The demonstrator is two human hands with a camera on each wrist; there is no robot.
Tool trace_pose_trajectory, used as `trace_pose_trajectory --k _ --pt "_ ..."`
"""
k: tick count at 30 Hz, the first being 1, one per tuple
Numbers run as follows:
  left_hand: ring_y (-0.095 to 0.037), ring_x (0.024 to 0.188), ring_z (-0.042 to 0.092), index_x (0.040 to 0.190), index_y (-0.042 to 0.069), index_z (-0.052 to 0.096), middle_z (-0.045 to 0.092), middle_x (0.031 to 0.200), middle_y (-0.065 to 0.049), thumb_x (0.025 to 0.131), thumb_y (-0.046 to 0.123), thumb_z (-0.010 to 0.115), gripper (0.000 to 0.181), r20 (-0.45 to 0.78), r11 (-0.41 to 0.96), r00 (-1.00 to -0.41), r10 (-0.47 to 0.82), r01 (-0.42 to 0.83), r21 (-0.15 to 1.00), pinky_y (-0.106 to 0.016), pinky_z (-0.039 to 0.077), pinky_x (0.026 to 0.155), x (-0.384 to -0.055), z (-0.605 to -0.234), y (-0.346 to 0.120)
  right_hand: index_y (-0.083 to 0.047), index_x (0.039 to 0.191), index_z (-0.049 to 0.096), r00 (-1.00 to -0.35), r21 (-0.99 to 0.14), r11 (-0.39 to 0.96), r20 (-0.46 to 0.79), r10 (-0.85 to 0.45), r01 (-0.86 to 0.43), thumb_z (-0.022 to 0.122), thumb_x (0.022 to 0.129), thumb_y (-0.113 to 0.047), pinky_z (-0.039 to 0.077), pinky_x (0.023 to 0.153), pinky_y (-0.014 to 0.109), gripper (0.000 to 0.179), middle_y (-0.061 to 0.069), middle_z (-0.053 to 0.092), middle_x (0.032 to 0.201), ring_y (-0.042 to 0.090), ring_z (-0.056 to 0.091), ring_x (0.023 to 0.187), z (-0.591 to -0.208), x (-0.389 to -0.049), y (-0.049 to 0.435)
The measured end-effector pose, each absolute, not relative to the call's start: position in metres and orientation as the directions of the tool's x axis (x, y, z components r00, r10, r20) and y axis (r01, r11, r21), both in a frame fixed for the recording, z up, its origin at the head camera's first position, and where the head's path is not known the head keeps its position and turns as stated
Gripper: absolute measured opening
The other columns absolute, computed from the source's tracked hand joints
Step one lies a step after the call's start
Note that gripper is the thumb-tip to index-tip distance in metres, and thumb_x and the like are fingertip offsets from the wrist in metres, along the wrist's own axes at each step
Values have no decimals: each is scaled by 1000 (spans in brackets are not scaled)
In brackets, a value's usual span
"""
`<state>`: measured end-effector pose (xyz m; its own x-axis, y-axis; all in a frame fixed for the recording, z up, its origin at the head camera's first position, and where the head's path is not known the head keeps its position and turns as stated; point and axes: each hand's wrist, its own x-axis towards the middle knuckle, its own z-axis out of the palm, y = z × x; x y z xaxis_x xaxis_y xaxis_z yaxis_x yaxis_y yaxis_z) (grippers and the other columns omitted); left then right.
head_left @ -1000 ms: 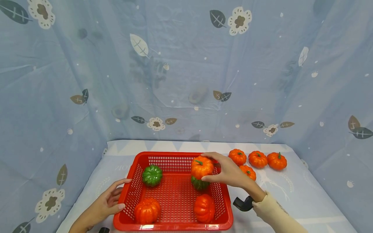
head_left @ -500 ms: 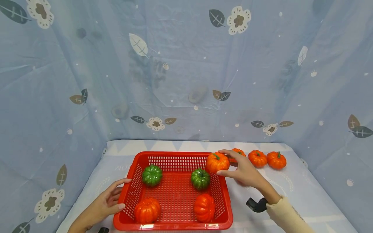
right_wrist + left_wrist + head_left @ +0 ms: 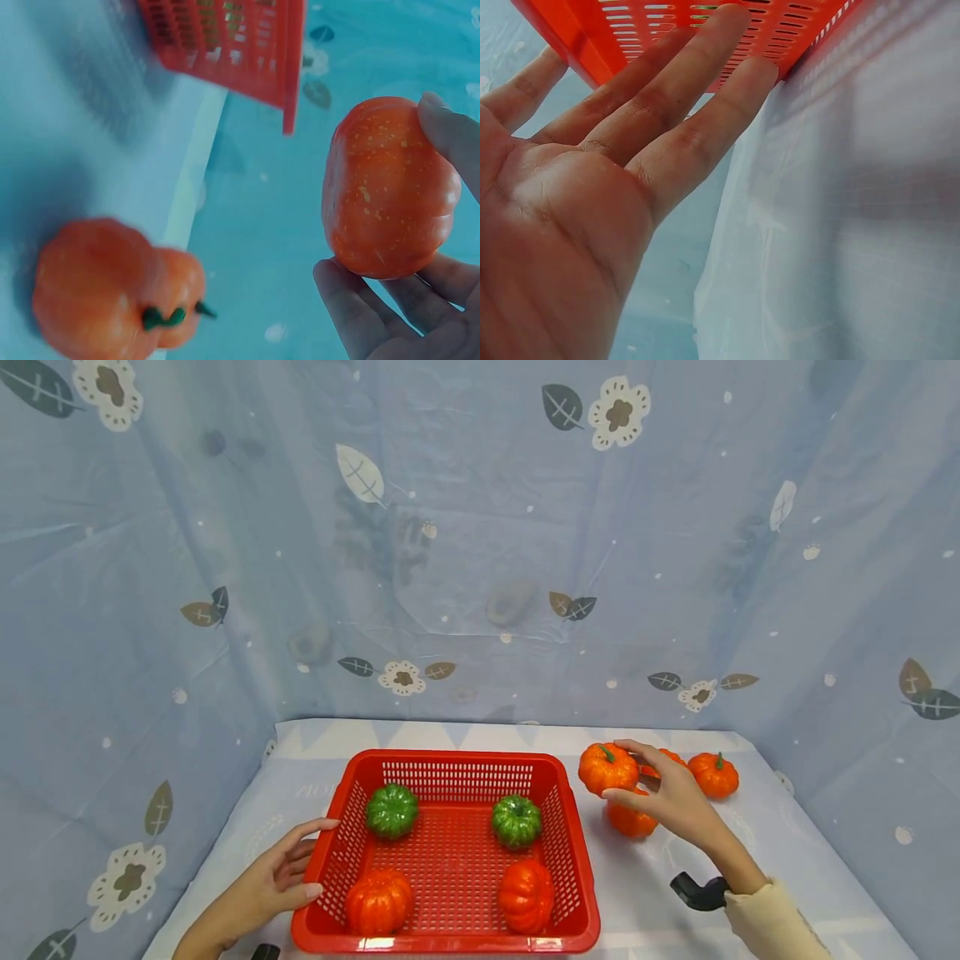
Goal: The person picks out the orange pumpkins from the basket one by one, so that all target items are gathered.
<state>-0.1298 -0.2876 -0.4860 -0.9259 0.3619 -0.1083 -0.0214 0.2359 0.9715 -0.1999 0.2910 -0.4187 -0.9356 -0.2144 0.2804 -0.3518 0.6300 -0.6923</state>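
My right hand [image 3: 667, 793] pinches an orange mini pumpkin [image 3: 606, 769] with a green stem, thumb on one side and fingers on the other. In the right wrist view, this pumpkin [image 3: 394, 187] is held up off the table, to the right of the basket. My left hand [image 3: 262, 885] rests against the left side of a red plastic basket [image 3: 581, 868]. Seen from the left wrist, its fingers [image 3: 697, 150] stretch fairly straight to the slotted wall. Inside the basket lie two green pumpkins, one back left [image 3: 392, 812] and one right [image 3: 516, 821], and two orange-red pumpkins, front left [image 3: 378, 902] and front right [image 3: 527, 897].
Beyond the right hand, more orange pumpkins lie on the white-clothed table: a front pumpkin [image 3: 630, 817], a right-hand pumpkin [image 3: 714, 775] and one partly hidden by the fingers. A blue patterned curtain [image 3: 465, 543] encloses the back and sides.
My right hand has carried the orange pumpkin rightward, from over the basket past its right rim to above the table. The right-hand green pumpkin is now uncovered. The left hand stays put.
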Motion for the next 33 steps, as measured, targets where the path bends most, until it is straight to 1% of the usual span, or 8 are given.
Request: trace_pose_trajectory --k 4,10,12,17,20,23,29,33 --pt "-38 127 57 158 8 28 41 149 -36 96 11 70 75 -101 231 -927 362 -15 973 -40 59 90 -130 -486 -288 -17 148 52 -951 -701 643 255 -177 -308 86 82 -46 53 97 50 80 13 53 147 36 59 126 -421 -197 305" --pt "-11 118 63 158 8 28 39 149 -37 97 8 69 74 -83 209 -924 374 -3 978 -40 59 90 -129 -488 -287 -17 152 47 -968 -697 676 223 -111 -238 83 84 -49 53 96 57 83 18 48 151 43 58 126 -426 -195 327" --pt "-13 119 63 159 9 28 39 149 -37 97 9 69 74 -86 215 -925 369 -5 977 -40 59 90 -129 -488 -287 -16 153 47 -973 -696 685 215 -87 -215 82 85 -50 52 97 56 84 18 48 150 44 57 127 -429 -194 334" --pt "-37 126 58 158 8 28 40 149 -36 96 10 70 76 -101 232 -928 359 -15 972 -40 60 89 -130 -487 -287 -9 154 44 -977 -698 697 212 -23 -168 80 87 -50 45 100 48 86 23 47 151 44 52 132 -435 -191 347" --pt "-43 127 56 158 8 28 41 148 -37 96 9 70 75 -101 227 -925 366 -17 974 -40 60 88 -130 -487 -287 -7 154 43 -977 -697 705 213 25 -134 80 87 -51 45 99 48 88 26 47 149 46 52 131 -439 -188 353" --pt "-37 126 58 159 8 27 41 148 -37 97 9 68 74 -102 215 -921 376 -20 976 -41 60 88 -130 -488 -287 -9 155 42 -977 -700 707 204 63 -101 79 88 -52 46 98 50 88 27 46 150 48 53 130 -442 -186 360" --pt "-14 118 64 159 10 27 41 147 -37 97 7 68 73 -90 202 -918 386 -12 979 -41 60 89 -131 -488 -287 -9 156 40 -979 -699 713 176 99 -54 77 89 -52 47 99 56 89 28 40 154 53 51 130 -451 -182 373" --pt "-9 116 64 158 9 27 41 147 -38 98 7 67 73 -82 195 -916 392 -5 981 -42 60 88 -131 -488 -287 -4 156 38 -980 -700 714 155 122 -22 77 89 -52 45 101 61 92 31 41 153 55 49 130 -458 -181 380"
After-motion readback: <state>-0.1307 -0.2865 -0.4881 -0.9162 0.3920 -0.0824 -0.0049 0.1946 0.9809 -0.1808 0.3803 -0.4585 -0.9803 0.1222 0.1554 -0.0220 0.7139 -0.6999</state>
